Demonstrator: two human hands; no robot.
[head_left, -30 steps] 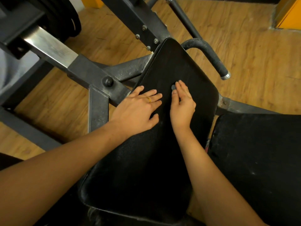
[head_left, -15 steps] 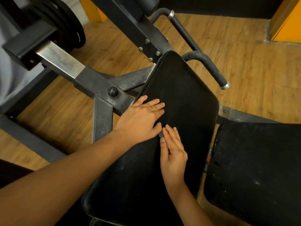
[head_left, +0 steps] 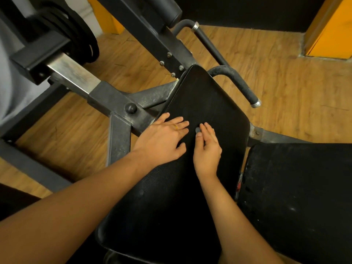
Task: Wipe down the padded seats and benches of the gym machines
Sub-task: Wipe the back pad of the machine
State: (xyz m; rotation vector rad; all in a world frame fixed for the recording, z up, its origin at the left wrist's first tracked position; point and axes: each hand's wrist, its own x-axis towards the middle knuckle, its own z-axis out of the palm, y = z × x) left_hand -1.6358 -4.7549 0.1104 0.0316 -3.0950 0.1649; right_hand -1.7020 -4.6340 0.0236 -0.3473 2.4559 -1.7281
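Hands lie side by side on a long black padded seat (head_left: pixel 202 96) that runs from the bottom of the view up towards the machine's steel frame (head_left: pixel 106 96), tilted so its narrow upper end meets a bolted upright. The left hand (head_left: pixel 163 139) rests palm down near the seat's left edge, its fingers straight and slightly fanned, a thin ring (head_left: pixel 176 127) on one of them, and the thumb reaches towards the frame. The right hand (head_left: pixel 208 149) lies just beside it, almost touching, flat on the middle of the pad with fingers straight and close together. Under its fingertips a small grey scrap (head_left: pixel 198 129) peeks out by the thumb; it may be a wiping cloth, but too little of it shows to tell. Both bare forearms come in from the bottom of the view. To the right, apart from the first pad by a narrow gap, sits a second pad (head_left: pixel 297 197), also black, with pale specks on its surface. A curved handle (head_left: pixel 241 85) with a worn grip juts out beyond the seat's upper right side. Black weight plates (head_left: pixel 82 37) hang at the upper left, and wooden floor (head_left: pixel 295 92) lies below everything.
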